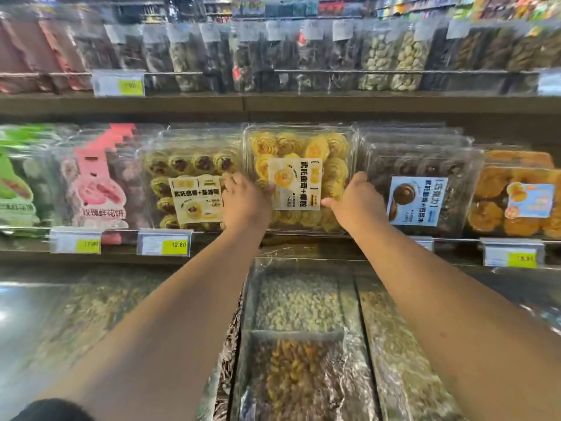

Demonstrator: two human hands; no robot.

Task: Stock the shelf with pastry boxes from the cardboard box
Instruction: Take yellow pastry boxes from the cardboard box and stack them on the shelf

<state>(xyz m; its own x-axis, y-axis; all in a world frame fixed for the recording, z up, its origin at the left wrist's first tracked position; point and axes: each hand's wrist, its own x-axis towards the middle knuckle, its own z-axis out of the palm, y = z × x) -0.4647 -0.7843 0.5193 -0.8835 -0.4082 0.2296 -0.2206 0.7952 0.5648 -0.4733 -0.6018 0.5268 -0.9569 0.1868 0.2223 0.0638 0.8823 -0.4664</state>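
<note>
Head cam, nearest first: two bare forearms reach out over clear-lidded bulk bins (297,302) of nuts and dried fruit. Past those, both hands are on a clear pastry box (299,147) of yellow swirl cookies, which stands upright at the front of the middle shelf (121,256). The left hand (243,205) grips its left edge, fingers (232,180) curled around the side and thumb on the label. The right hand (356,202) clamps the right edge with its thumb (329,203) stretched across the front, and its other fingers are mostly hidden behind the box. It's wedged between a jam cookie box (188,165) and a chocolate cookie box (425,168), touching both as far as I can tell. Yellow price tags (165,243) hang below, and blurry snack bags (391,56) fill the shelf above.
</note>
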